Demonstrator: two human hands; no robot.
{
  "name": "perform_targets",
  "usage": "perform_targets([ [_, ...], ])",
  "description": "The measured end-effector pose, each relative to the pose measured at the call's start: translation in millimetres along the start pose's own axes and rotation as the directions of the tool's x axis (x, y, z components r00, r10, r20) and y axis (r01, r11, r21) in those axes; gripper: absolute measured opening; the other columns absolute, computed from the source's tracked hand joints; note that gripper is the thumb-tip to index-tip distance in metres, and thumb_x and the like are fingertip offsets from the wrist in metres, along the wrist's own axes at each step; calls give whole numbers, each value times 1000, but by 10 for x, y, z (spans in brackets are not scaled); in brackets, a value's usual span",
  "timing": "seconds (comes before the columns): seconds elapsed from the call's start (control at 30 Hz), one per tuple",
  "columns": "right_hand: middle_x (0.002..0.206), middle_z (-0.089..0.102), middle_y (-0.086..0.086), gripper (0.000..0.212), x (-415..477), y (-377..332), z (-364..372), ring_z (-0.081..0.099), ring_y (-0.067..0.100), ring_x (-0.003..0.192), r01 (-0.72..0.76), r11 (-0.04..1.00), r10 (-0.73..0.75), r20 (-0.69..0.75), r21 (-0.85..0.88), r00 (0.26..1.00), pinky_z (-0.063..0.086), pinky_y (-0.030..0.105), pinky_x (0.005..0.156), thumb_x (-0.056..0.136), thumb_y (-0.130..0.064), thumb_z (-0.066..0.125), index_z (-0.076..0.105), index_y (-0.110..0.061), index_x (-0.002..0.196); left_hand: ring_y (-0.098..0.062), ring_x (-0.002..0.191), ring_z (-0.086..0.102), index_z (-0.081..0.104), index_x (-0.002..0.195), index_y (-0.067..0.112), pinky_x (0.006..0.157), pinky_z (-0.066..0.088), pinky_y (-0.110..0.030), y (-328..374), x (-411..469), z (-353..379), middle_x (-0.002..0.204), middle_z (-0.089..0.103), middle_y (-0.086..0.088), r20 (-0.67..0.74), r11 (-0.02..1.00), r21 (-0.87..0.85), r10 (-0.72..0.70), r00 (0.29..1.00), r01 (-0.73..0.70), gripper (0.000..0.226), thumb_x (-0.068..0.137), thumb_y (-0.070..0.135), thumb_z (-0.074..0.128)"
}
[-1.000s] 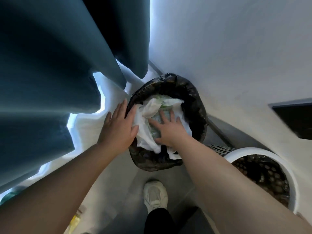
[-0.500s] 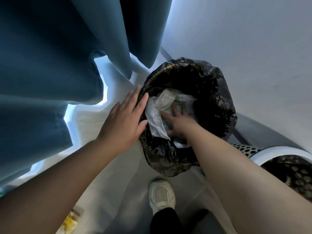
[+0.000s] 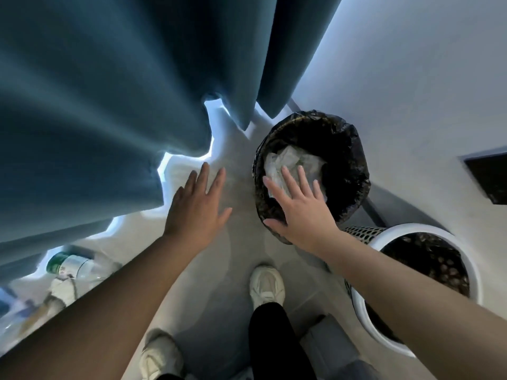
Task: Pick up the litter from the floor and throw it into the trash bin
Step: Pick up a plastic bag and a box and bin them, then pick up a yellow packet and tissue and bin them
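The trash bin (image 3: 348,149), lined with a black bag, stands on the floor against the white wall. Crumpled white litter (image 3: 290,160) lies inside it. My right hand (image 3: 301,207) hovers over the bin's near rim with fingers spread and straight, holding nothing. My left hand (image 3: 196,209) is over the floor left of the bin, fingers also spread and empty. A clear plastic bottle (image 3: 74,264) with a green label lies on the floor at the lower left, beside more blurred litter (image 3: 35,305).
Dark teal curtains (image 3: 109,105) hang on the left, down to the floor. A white perforated basket (image 3: 428,286) with a dark liner stands right of the bin. My white shoes (image 3: 267,286) are on the pale floor below the hands.
Both hands have let go of the white litter and pulled back and up from the bin. The left hand moved left off the rim. The view drew back, revealing the bottle.
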State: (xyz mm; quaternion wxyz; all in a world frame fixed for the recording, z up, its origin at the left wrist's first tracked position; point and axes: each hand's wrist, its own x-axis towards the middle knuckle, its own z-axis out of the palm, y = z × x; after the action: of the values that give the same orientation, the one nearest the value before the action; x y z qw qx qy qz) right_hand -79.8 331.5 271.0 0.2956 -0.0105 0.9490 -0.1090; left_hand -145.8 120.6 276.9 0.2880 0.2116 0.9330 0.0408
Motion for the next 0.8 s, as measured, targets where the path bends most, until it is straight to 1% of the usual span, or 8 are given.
perform_targets([
  [0.1, 162, -14, 4, 80, -105, -445, 88, -17, 34, 147, 75, 997, -75, 9, -3, 997, 4, 56, 118, 93, -61, 42, -6, -38, 152, -31, 146, 12, 2, 154, 23, 112, 29, -43, -275, -492, 173, 161, 1, -9, -5, 998, 18, -62, 998, 62, 77, 94, 51, 43],
  [0.2, 161, -18, 4, 79, -151, -917, 296, -20, 35, 146, 153, 988, -153, 69, 0, 986, 3, 55, 119, 95, -57, 39, -13, -38, 151, -31, 146, 15, 6, 153, 25, 113, 30, -44, -662, -1020, 505, 161, 5, -8, 18, 989, -4, -146, 989, 146, 76, 93, 51, 44],
  [0.33, 160, -20, 2, 78, -156, -1580, 773, -20, 33, 146, 252, 968, -247, 144, -19, 958, 1, 54, 119, 95, -53, 42, -12, -40, 151, -33, 147, 14, 12, 153, 27, 113, 30, -48, -1233, -1747, 1046, 161, 8, -8, 74, 962, -40, -265, 961, 269, 74, 92, 50, 48],
  [0.43, 160, -20, 2, 79, -104, -2022, 1239, -18, 33, 147, 325, 943, -304, 200, -78, 931, 2, 54, 119, 95, -54, 42, -12, -40, 151, -34, 145, 17, 18, 152, 25, 111, 33, -50, -1633, -2199, 1460, 160, 13, -10, 103, 935, -33, -348, 932, 353, 74, 91, 51, 50],
  [0.53, 161, -16, 3, 79, -42, -2418, 1696, -13, 34, 147, 404, 907, -370, 231, -118, 900, 5, 55, 119, 95, -54, 43, -9, -37, 152, -34, 146, 12, 8, 153, 25, 114, 27, -47, -1981, -2556, 1863, 160, 7, -11, 158, 905, 0, -420, 893, 426, 76, 93, 54, 42],
  [0.6, 162, -13, 4, 80, 2, -2665, 1983, -10, 34, 148, 437, 891, -396, 259, -122, 881, 7, 55, 118, 95, -51, 46, -7, -35, 152, -33, 147, 9, 4, 153, 25, 114, 25, -46, -2167, -2736, 2099, 161, 5, -10, 175, 880, -21, -465, 868, 475, 77, 93, 56, 40],
  [0.7, 162, -10, 4, 81, 126, -2959, 2398, -5, 34, 149, 469, 875, -416, 309, -120, 855, 10, 54, 118, 94, -47, 51, -3, -33, 153, -31, 147, 9, 6, 153, 26, 114, 27, -47, -2405, -2874, 2449, 161, 7, -9, 199, 821, -81, -542, 816, 565, 77, 92, 57, 42],
  [0.8, 163, -1, 6, 84, 312, -3172, 2826, 4, 35, 148, 447, 889, -397, 323, -96, 859, 20, 53, 117, 92, -45, 56, 0, -30, 153, -32, 147, 8, 9, 152, 25, 114, 25, -49, -2598, -2875, 2790, 160, 7, -9, 215, 787, -105, -579, 787, 608, 79, 90, 58, 47],
])
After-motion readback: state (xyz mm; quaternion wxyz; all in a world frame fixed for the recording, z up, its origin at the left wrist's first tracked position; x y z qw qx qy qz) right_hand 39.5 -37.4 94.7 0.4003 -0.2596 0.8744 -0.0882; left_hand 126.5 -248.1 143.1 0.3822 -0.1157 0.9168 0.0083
